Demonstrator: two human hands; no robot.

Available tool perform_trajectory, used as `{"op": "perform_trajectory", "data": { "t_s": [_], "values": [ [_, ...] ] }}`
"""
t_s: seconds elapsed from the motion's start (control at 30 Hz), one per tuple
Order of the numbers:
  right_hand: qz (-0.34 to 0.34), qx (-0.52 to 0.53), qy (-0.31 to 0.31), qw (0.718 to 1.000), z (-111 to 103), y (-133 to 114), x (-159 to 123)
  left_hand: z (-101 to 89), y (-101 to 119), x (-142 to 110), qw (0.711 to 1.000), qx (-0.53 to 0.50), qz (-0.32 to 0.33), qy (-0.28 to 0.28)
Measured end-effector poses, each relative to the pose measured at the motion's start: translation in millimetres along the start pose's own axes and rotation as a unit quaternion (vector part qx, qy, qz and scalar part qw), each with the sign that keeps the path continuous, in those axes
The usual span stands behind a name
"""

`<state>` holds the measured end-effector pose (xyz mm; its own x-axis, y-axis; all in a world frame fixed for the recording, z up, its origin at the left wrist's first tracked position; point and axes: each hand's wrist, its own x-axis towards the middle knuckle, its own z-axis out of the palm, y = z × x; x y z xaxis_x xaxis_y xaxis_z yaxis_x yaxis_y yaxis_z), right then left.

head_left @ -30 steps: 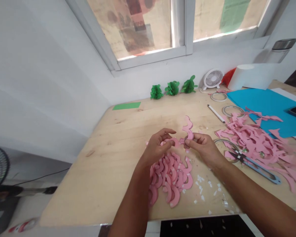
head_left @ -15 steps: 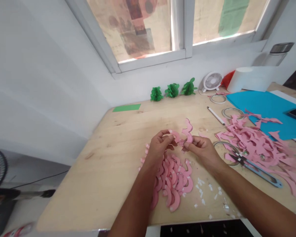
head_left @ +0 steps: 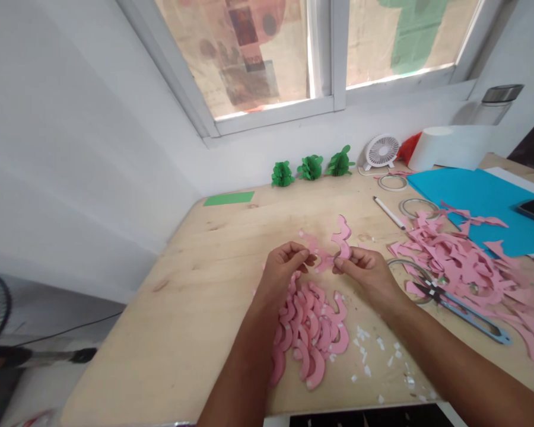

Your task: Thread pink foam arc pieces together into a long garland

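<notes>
White walls and a window (head_left: 249, 53) stand behind a light wood surface (head_left: 196, 308). Three small green paper shapes (head_left: 310, 168) sit in a row near the wall, with a little white fan (head_left: 382, 152) to the right of them.

Close to the person, two hands are up near the middle. The right hand (head_left: 369, 268) has its thumb and finger pressed together, pinching the low end of a wavy pink strip (head_left: 342, 237). From that grip the strip sticks up, its long way pointing toward the window.

More pink paper (head_left: 324, 259) is in the gap between the hands, on the left side of the right grip. It is blurry, so its shape is hard to see. It reaches across toward the left hand (head_left: 285, 267), but the right hand is the nearer one to the wavy strip. The left thumb and fingers are curled in close to each other beside the blurry part; I cannot tell if they pinch it.

Just below the hands lies a pile of pink curvy pieces (head_left: 309, 329), partly under the left arm. Well to the right are pink scraps (head_left: 460, 249), with a blue-handled cutter (head_left: 447, 301) just beside them.
</notes>
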<state>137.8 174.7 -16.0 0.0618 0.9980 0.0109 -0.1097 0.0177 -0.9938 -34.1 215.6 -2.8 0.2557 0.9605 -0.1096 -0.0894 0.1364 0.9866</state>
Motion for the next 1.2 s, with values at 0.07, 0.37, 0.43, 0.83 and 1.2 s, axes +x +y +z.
{"op": "perform_trajectory", "data": {
  "t_s": [0.07,0.37,0.43,0.83,1.2],
  "values": [
    [0.004,0.002,0.007,1.000,-1,-1,0,-7.6,3,-1,0.999,-0.049,0.005,-0.014],
    [0.070,0.026,-0.095,0.993,4,2,-3,-12.2,7,-7,0.987,-0.044,0.008,-0.156],
    [0.075,0.023,-0.113,0.990,5,2,-4,-9.7,6,-6,0.988,-0.027,0.006,-0.155],
    [0.043,-0.036,-0.158,0.986,2,5,-3,-1.0,1,-2,0.996,-0.019,-0.014,-0.087],
    [0.029,-0.038,-0.142,0.989,5,-3,-7,6.1,-1,-1,0.996,-0.072,-0.006,-0.052]
  ]
}}
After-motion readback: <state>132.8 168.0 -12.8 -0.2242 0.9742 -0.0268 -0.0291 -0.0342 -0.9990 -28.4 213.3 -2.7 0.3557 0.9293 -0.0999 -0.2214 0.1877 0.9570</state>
